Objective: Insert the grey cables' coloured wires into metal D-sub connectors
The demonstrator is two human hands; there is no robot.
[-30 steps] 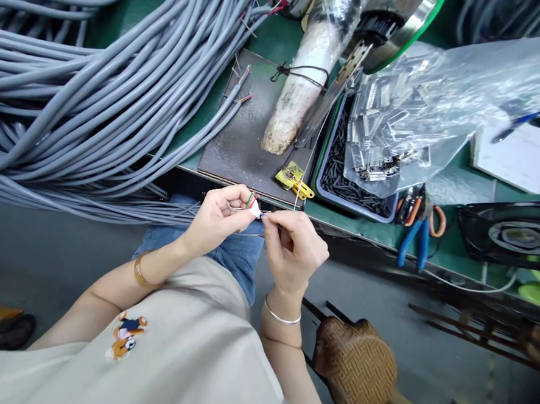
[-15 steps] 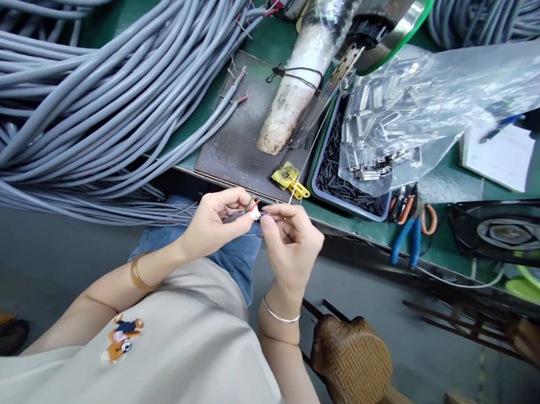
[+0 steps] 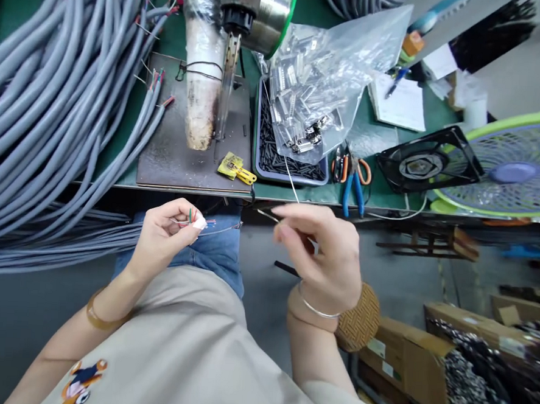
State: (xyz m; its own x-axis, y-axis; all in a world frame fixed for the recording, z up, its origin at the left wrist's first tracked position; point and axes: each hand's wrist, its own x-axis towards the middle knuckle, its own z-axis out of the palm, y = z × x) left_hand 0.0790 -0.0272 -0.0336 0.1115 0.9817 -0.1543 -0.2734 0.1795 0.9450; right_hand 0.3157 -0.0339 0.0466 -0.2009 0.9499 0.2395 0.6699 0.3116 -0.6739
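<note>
My left hand (image 3: 165,232) pinches thin coloured wires (image 3: 192,215) and a small white piece (image 3: 200,221) at their ends, over my lap. To the right, my right hand (image 3: 324,248) is raised just off the table's front edge, thumb and forefinger pressed around a thin metal tool (image 3: 268,215), slightly blurred. Grey cables (image 3: 80,239) run in from the left toward my left hand. A yellow cutter (image 3: 243,175) lies on the dark board (image 3: 163,159) beyond my hands.
A blue tray (image 3: 294,178) of black sleeves holds a clear bag (image 3: 352,61) of connectors. Pliers (image 3: 353,192) hang over the table edge. Beyond them are a black fan (image 3: 423,164) and a green fan (image 3: 520,144). A heat gun (image 3: 206,88) points down; a stool (image 3: 361,320) stands lower right.
My right hand has drawn away from my left hand to the right, and the thin metal tool now shows in it. The view has shifted to the right.
</note>
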